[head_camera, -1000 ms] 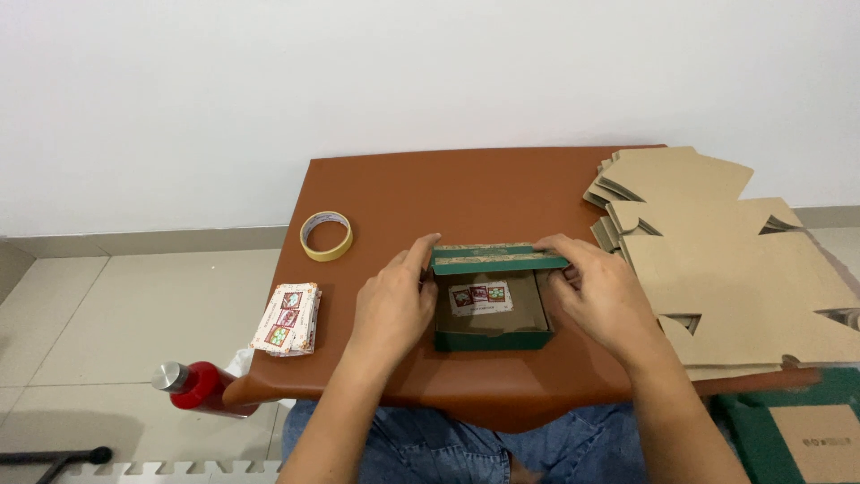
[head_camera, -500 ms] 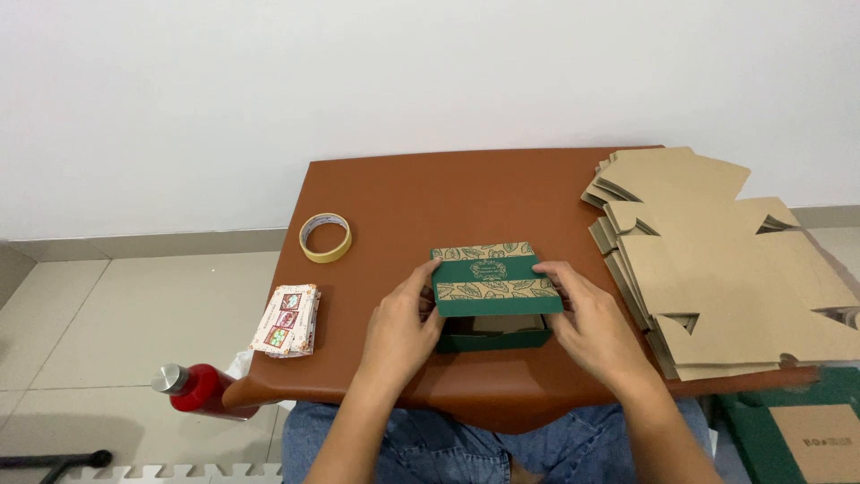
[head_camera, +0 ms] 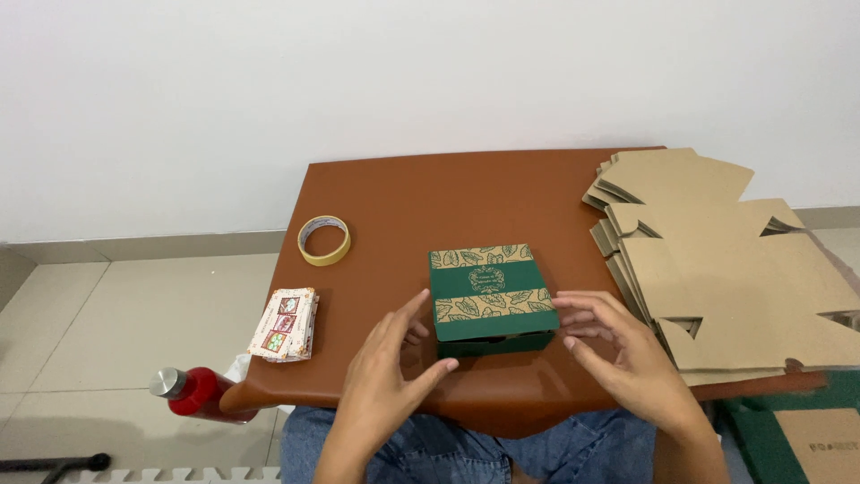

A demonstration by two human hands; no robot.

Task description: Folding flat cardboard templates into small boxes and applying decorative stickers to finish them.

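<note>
White wall and pale floor tiles frame a small brown table (head_camera: 466,193) where someone in jeans sits close, knees tucked under its near edge. At the middle of the tabletop, toward that edge, sits a green box (head_camera: 490,298) with a leaf-patterned band across its closed lid, squared to the sitter, probably so both hands can reach it evenly. The left hand (head_camera: 387,369) hangs just beside the box's left side, fingers spread and loose, its thumb tip close to the front lower corner; whether it quite touches I cannot tell. The right hand (head_camera: 618,354) mirrors it on the other side, fingers fanned toward the box wall, near but holding nothing. Both hands are relaxed and empty, bracketing the box rather than clasping it. Over on the right, a stack of flat cardboard blanks (head_camera: 717,269) overhangs the table, within easy reach of the right arm. A roll of masking tape (head_camera: 324,240) lies well apart at the left rear, a small pile of printed cards (head_camera: 287,324) rests at the left edge, and a red bottle (head_camera: 199,394) stands on the floor below.
</note>
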